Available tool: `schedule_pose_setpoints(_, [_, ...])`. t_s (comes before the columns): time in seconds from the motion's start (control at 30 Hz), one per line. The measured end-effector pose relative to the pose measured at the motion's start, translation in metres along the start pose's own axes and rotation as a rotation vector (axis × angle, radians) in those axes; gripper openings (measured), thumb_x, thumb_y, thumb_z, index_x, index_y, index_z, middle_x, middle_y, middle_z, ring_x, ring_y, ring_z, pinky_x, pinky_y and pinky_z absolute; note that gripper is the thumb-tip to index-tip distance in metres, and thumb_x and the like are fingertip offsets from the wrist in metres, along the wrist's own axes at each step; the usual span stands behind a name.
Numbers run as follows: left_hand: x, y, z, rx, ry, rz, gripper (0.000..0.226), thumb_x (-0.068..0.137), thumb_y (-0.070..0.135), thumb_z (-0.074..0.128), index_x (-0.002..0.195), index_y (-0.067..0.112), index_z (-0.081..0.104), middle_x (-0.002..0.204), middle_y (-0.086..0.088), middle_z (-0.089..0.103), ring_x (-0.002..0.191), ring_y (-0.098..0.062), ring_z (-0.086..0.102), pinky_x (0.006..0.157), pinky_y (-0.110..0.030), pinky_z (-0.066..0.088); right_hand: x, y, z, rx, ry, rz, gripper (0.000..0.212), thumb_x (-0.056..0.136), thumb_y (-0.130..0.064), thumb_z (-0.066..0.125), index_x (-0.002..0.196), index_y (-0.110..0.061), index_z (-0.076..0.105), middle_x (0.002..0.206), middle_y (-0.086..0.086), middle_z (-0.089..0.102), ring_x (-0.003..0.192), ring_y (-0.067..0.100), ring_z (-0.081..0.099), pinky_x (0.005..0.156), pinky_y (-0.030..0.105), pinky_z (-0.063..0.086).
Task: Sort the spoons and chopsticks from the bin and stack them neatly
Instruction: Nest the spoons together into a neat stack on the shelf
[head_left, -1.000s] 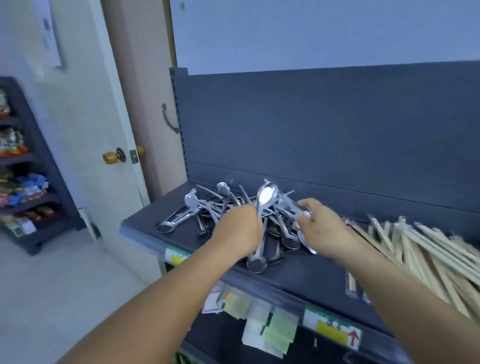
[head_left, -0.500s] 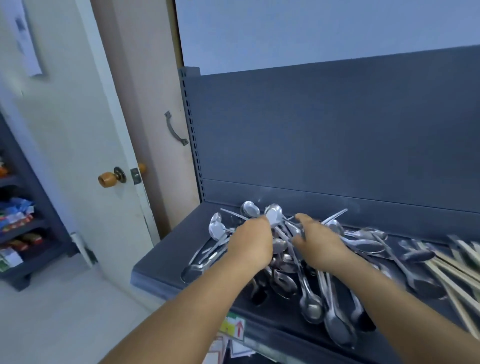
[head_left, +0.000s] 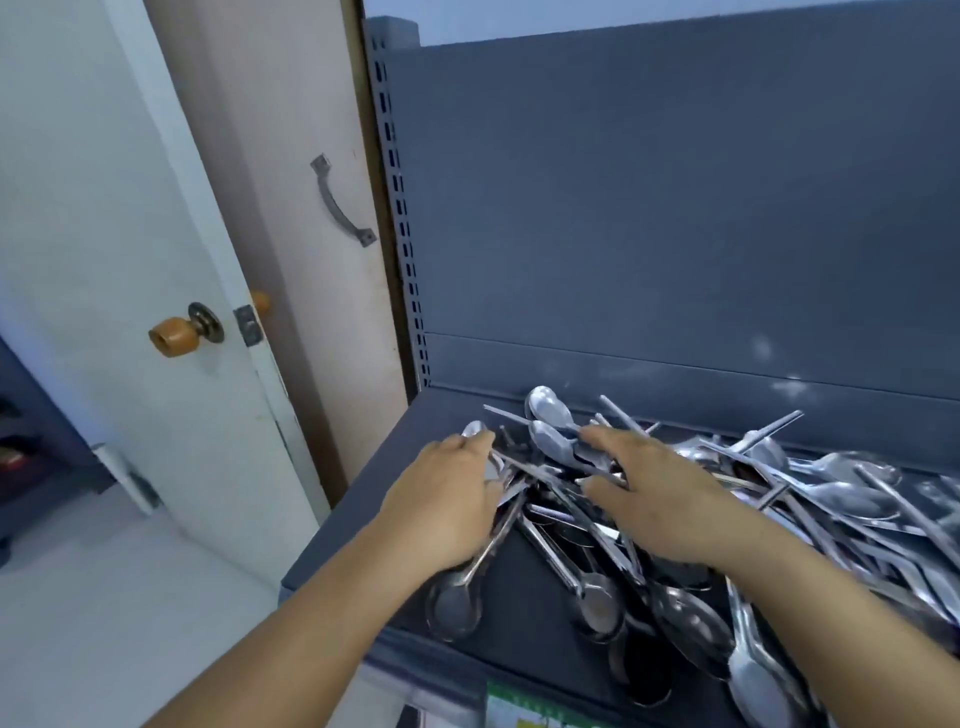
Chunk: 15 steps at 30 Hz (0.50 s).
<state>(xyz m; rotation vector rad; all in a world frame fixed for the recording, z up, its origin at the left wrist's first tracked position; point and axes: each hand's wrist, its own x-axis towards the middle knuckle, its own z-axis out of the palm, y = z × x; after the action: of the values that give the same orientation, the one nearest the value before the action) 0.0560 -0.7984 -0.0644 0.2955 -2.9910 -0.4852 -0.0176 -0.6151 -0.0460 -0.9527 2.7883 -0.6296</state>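
A tangled pile of metal spoons (head_left: 691, 525) lies on the dark grey shelf (head_left: 374, 499), spreading from the shelf's left part to the right edge of the view. My left hand (head_left: 447, 499) lies against the left side of the pile with its fingers stretched toward a spoon bowl (head_left: 474, 429); spoon handles run under its palm. My right hand (head_left: 660, 493) rests flat on top of the pile, fingers straight and pointing left. No chopsticks are in view.
The shelf's grey back panel (head_left: 675, 208) rises behind the pile. Left of the shelf stands a white door with an orange knob (head_left: 174, 332) and a grey pull handle (head_left: 340, 208). A green label (head_left: 524, 712) hangs on the shelf's front edge.
The view has swung left and closer, so the chopsticks have left the frame. Both hands have flattened from curled grips onto the spoon pile.
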Motion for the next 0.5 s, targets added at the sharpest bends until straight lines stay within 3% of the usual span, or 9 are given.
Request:
schedule_pose_setpoints(0.2, [0.003, -0.055, -0.001, -0.075, -0.01, 0.099, 0.054, 0.097, 0.035, 0.042, 0.147, 0.032, 0.021, 0.136, 0.001, 0.045, 0.125, -0.018, 0.039, 0.096, -0.032, 0.038, 0.014, -0.04, 0.031, 0.042, 0.046, 0.096, 0.043, 0.093, -0.029, 0.048, 0.136, -0.027, 0.045, 0.144, -0.009, 0.04, 0.132, 0.012, 0.037, 0.108, 0.026, 0.03])
schedule_pose_setpoints(0.5, [0.012, -0.115, 0.011, -0.2, -0.163, 0.375, 0.056, 0.094, 0.04, 0.047, 0.144, 0.031, 0.024, 0.133, 0.006, 0.047, 0.125, -0.014, 0.038, 0.095, -0.027, 0.036, 0.02, -0.11, 0.085, 0.006, 0.373, 0.298, 0.031, 0.088, -0.01, 0.054, 0.117, -0.017, 0.062, 0.124, -0.002, 0.058, 0.12, 0.016, 0.047, 0.101, 0.018, 0.029])
